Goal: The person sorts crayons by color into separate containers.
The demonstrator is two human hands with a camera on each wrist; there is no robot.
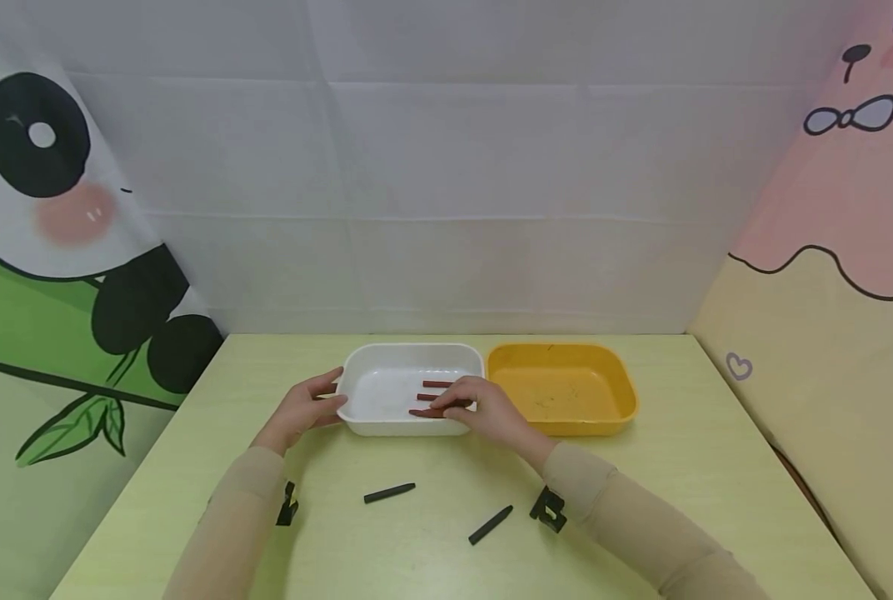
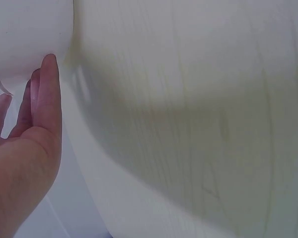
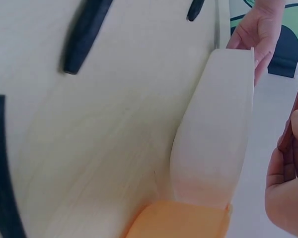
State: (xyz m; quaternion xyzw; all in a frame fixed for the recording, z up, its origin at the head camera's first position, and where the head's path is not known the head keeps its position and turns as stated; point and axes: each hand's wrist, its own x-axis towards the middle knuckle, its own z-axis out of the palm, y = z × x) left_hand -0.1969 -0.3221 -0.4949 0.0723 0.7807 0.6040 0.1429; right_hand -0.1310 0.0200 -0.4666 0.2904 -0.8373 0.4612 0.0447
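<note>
My left hand (image 1: 301,410) holds the left end of a white tray (image 1: 375,427), thumb at the rim and fingers along the outer wall. In the left wrist view its fingertips lie against the white wall. My right hand (image 1: 486,408) is over the tray's front right part and pinches a dark red crayon (image 3: 294,119) between thumb and fingers. Two more red crayons, one at the back (image 1: 436,384) and one in the middle (image 1: 426,397), lie in the tray, partly hidden by this hand.
A yellow tray (image 1: 626,404) stands against the white one's right side. Two black crayons, a left one (image 1: 390,493) and a right one (image 1: 491,525), lie on the table in front. A white cloth wall (image 1: 454,167) rises behind the table.
</note>
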